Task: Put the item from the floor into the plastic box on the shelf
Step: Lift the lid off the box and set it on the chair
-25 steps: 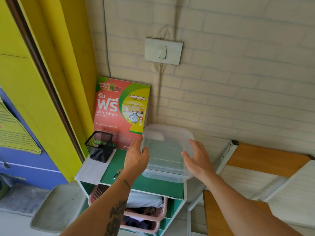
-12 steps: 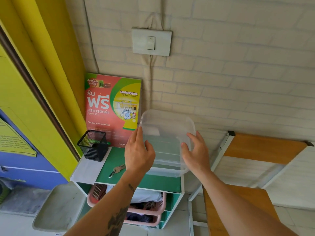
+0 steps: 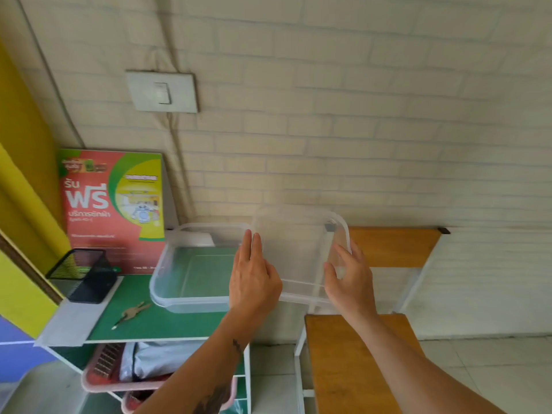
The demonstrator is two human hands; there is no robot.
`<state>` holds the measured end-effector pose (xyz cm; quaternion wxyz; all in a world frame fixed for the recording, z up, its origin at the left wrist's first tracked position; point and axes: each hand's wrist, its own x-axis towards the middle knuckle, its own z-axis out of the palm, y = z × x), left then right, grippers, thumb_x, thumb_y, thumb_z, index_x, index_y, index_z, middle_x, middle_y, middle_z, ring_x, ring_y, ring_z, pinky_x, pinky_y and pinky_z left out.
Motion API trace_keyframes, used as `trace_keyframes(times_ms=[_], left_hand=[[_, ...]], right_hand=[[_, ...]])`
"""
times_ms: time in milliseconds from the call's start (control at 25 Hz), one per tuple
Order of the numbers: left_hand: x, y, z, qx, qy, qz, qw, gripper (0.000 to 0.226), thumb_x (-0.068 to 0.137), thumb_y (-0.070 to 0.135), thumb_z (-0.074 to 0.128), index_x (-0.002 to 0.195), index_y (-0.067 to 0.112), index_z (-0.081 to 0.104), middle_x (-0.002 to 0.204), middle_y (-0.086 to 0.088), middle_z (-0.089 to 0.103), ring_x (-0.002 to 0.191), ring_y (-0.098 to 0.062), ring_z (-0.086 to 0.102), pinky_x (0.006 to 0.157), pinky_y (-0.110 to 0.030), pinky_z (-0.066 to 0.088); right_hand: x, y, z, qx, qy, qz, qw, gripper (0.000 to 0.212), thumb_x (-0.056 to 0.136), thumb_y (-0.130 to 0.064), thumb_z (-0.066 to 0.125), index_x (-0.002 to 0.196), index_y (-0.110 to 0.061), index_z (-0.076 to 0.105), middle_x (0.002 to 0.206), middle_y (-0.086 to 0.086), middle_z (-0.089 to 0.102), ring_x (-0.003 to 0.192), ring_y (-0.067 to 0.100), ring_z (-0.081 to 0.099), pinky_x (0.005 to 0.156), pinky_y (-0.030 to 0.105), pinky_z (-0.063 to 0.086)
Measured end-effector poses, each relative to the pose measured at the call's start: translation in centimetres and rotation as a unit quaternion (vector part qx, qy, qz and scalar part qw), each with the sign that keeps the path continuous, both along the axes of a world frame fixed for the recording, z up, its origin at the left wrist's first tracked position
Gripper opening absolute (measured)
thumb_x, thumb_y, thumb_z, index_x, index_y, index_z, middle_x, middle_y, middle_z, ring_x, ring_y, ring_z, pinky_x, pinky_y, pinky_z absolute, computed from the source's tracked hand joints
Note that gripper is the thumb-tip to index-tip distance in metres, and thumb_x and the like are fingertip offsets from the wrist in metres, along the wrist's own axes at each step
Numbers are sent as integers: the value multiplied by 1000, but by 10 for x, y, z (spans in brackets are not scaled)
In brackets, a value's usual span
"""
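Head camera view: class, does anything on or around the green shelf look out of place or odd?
The lid is off the plastic box, held up between the left hand and right hand, partly past the shelf edge. Keys lie loose by the box. Nothing looks spilled or broken.

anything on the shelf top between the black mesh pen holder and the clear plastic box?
Head view: between the black mesh pen holder and the clear plastic box, only a small bunch of keys on the green shelf top.
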<state>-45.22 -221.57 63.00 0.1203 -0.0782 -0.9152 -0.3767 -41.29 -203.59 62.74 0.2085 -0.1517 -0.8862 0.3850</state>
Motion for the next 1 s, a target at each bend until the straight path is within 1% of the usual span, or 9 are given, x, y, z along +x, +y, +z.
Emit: trace_keyframes(times_ms=[120, 200, 280, 360, 600, 720, 840, 920, 1000], left_hand=[[26, 50, -10, -30, -33, -15, 999, 61, 93, 20, 36, 152, 16, 18, 163, -5, 13, 146, -24, 20, 117, -37, 23], [43, 80, -21, -58, -70, -26, 996, 60, 93, 19, 38, 150, 16, 21, 162, -7, 14, 143, -28, 26, 116, -41, 30], [60, 110, -36, -77, -112, -35, 990, 59, 91, 17, 39, 147, 15, 24, 160, -8, 18, 137, -32, 36, 108, -47, 41], [75, 132, -52, -96, -139, -50, 984, 57, 91, 17, 39, 146, 14, 25, 159, -7, 19, 134, -32, 40, 103, -47, 46], [87, 175, -120, -158, -217, -71, 961, 55, 95, 23, 37, 148, 17, 23, 162, -8, 13, 137, -31, 38, 104, -42, 45], [79, 190, -168, -173, -244, -85, 950, 52, 95, 23, 38, 145, 17, 25, 161, -8, 16, 129, -31, 46, 99, -40, 47], [63, 200, -232, -183, -243, -105, 947, 49, 93, 22, 42, 140, 18, 29, 158, -8, 21, 119, -30, 52, 91, -39, 49], [55, 205, -274, -185, -252, -112, 943, 49, 93, 23, 44, 139, 20, 29, 158, -6, 21, 121, -30, 50, 93, -41, 50], [52, 207, -314, -187, -266, -116, 939, 54, 95, 26, 44, 144, 23, 25, 161, -4, 16, 131, -29, 44, 99, -42, 47]], right_hand=[[28, 49, -9, 23, -24, -7, 999, 49, 94, -28, 55, 141, -15, 49, 161, 4, 24, 148, 18, 20, 115, 41, 30], [47, 78, -22, 30, -52, -9, 998, 50, 95, -30, 54, 142, -15, 47, 162, 3, 21, 148, 17, 20, 116, 39, 30], [67, 106, -41, 31, -97, -13, 995, 52, 95, -32, 51, 144, -16, 44, 163, 2, 17, 148, 18, 19, 116, 39, 29], [83, 128, -61, 28, -133, -12, 991, 53, 95, -33, 49, 145, -15, 43, 163, 3, 15, 148, 19, 18, 116, 39, 29], [105, 169, -127, 44, -203, -10, 978, 54, 94, -27, 50, 144, -7, 42, 161, 10, 23, 149, 22, 18, 117, 41, 29], [101, 180, -178, 43, -249, -27, 967, 55, 94, -29, 51, 145, -10, 41, 160, 10, 23, 147, 24, 22, 115, 41, 32], [91, 189, -244, 35, -275, -38, 960, 53, 92, -29, 51, 142, -14, 43, 159, 11, 24, 142, 27, 32, 109, 43, 40], [86, 192, -287, 40, -288, -44, 956, 52, 92, -29, 52, 140, -15, 44, 158, 13, 25, 139, 30, 37, 106, 44, 44], [84, 195, -325, 44, -297, -46, 953, 52, 92, -30, 52, 141, -16, 43, 158, 13, 25, 139, 31, 37, 104, 46, 46]])
